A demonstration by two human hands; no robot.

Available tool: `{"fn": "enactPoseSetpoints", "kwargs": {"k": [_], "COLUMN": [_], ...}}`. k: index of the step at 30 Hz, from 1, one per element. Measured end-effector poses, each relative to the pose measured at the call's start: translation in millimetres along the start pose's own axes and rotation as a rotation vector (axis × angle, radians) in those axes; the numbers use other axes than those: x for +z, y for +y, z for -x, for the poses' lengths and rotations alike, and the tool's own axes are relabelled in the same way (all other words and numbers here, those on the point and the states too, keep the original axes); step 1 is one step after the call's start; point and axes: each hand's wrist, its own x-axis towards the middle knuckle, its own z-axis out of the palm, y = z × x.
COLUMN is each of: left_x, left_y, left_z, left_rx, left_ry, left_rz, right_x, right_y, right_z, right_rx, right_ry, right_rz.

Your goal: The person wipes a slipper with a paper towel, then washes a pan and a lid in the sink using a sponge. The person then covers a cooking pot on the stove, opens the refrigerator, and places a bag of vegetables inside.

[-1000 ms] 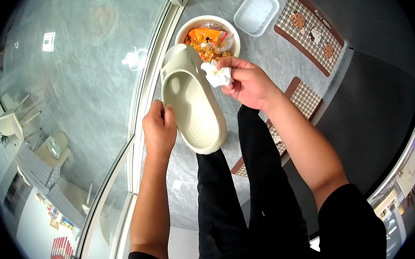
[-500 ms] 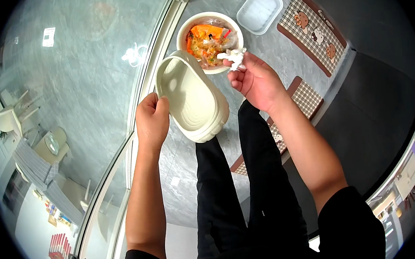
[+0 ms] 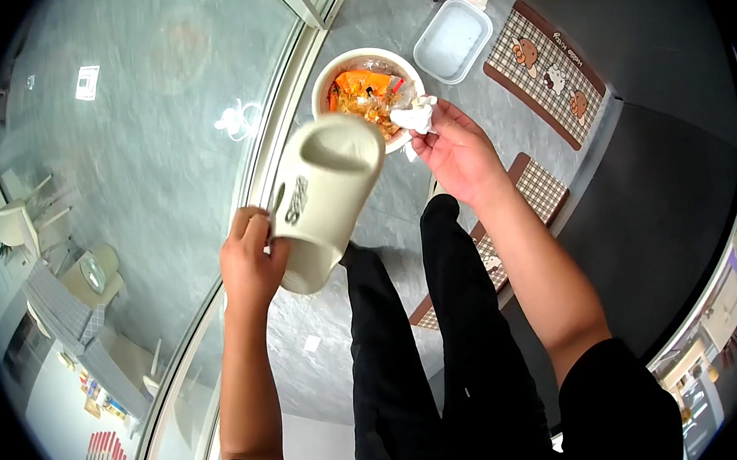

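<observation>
My left hand [image 3: 253, 259] grips a cream-coloured slipper [image 3: 332, 194] by its side edge, the fingers closed around it. Its strap with dark lettering faces me, and the foot opening shows at the lower end. A crumpled white tissue [image 3: 414, 116] is pinched between the thumb and fingers of my right hand [image 3: 458, 148]. Behind both hangs the view of a round white bin [image 3: 321, 85] on the floor, holding orange packaging, clear plastic and food scraps. The slipper and the tissue each overlap the bin's near rim in this view.
A translucent plastic tub [image 3: 453, 41] stands right of the bin. Checked mats with cartoon animals [image 3: 550, 76] lie along the right. On the left runs a glass door [image 3: 175, 158] with a pale frame. My legs [image 3: 390, 357] are below.
My left hand has turned the slipper, so the lettered strap shows instead of its inside, and has moved down and left. The tissue stays pinched in my right hand.
</observation>
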Motion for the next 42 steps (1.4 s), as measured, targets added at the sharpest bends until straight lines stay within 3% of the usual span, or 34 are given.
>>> {"fn": "enactPoseSetpoints", "kwargs": {"k": [5, 7, 9, 12, 13, 15, 16, 20, 22, 23, 26, 29, 32, 34, 37, 38, 42], "left_x": [-10, -10, -10, -9, -9, -8, -6, 2, 4, 5, 9, 28, 60, 78, 120, 133, 182], "left_y": [6, 7, 10, 12, 13, 12, 12, 12, 5, 1, -17, -32, -48, -49, -66, -72, -91], "left_z": [8, 7, 6, 5, 6, 10, 12, 21, 28, 33, 57, 76, 88, 87, 89, 90, 98], "left_rx": [0.065, 0.101, 0.118, 0.128, 0.124, 0.138, 0.153, 0.101, 0.087, 0.067, -0.023, -0.108, -0.21, -0.244, -0.231, -0.214, -0.32], "left_ry": [-0.057, -0.058, -0.051, -0.037, -0.034, -0.017, 0.004, -0.024, -0.024, -0.021, -0.035, -0.076, -0.213, -0.259, -0.31, -0.334, -0.45], "left_rz": [-0.144, -0.137, -0.134, -0.133, -0.129, -0.106, -0.082, -0.058, -0.086, -0.116, -0.096, -0.021, 0.055, 0.03, 0.024, 0.031, -0.05], "right_x": [34, 42, 45, 44, 47, 52, 48, 34, 18, 0, -31, -41, -33, -34, -80, -92, -146], "right_y": [-2, 5, 9, 16, 18, 22, 29, 41, 44, 33, 27, 46, 54, 55, 68, 68, 69], "right_z": [1, -2, -3, -5, -3, 1, -4, -13, -24, -35, -51, -58, -68, -70, -76, -68, -15], "right_rx": [-0.078, -0.259, -0.251, -0.26, -0.257, -0.451, -0.537, -0.536, -0.571, -0.477, -0.427, -0.532, -0.444, -0.373, -0.433, -0.294, -0.159], "right_ry": [-0.004, -0.157, -0.173, -0.184, -0.184, -0.131, -0.1, -0.053, 0.298, 0.451, 0.421, 0.164, 0.18, 0.17, 0.222, 0.278, 0.21], "right_rz": [0.117, 0.405, 0.42, 0.8, 0.798, 1.166, 1.132, 1.138, 0.793, 0.757, 0.719, 1.08, 1.085, 1.272, 1.455, 1.497, 1.554]}}
